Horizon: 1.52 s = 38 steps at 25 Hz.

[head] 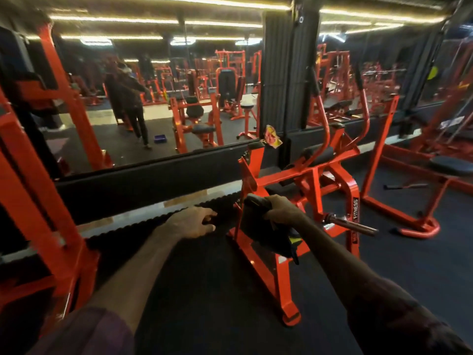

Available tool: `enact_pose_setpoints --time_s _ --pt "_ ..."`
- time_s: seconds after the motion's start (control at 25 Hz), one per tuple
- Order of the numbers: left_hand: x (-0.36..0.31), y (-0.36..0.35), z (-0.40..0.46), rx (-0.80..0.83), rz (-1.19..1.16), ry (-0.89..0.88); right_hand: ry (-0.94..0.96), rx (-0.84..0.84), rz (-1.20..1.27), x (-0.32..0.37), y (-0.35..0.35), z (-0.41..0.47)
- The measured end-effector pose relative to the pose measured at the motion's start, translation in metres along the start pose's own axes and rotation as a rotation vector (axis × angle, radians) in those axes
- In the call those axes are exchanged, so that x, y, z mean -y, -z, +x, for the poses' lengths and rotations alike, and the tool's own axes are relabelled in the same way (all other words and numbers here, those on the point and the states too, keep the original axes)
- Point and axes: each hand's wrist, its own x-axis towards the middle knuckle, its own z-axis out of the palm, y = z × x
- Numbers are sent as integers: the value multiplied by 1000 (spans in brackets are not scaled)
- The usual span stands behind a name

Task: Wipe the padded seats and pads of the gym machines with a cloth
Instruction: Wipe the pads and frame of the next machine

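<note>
Head view: mirrored wall (158,103), dark rubber floor (204,290) (orange machines (281,180) around).

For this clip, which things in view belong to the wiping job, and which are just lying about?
Belong to the job:
- dark cloth, held by the right hand
- black pad on the orange machine
- left hand, open, near the pad

Just lying about:
- colourful rag by the mirror
- metal bar

One word can be read: "FITNESS", in white capitals running vertically on a dark sticker (355,206) on the orange upright (353,226) of the machine at about four o'clock from centre. Lettering below it is too blurred to read.
</note>
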Motion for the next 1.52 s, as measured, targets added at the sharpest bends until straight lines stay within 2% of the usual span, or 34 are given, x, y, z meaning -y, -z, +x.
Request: enact_pose_setpoints --time_s 0.2,0.4,0.6,0.8,1.04,1.28,1.4,1.52 --pt "84 57 146 -51 -38 25 26 -25 33 33 -5 167" --pt "164 71 284 -54 -86 38 34 -16 1 47 -46 322" --pt "260 81 445 -13 -135 28 -28 -3 -34 36 -92 501" --pt "341 124 609 70 -116 -21 -168 18 -104 24 -115 646" --pt "388 135 796 114 -7 -183 -309 -69 -117 -10 -135 788" --pt "426 120 1008 162 68 -325 -406 -109 -194 -89 -161 953" --pt "433 125 1102 238 141 -395 -493 -132 -159 -123 -159 1021" --pt "430 131 1203 224 171 -486 -590 -155 -114 -160 -153 1079"
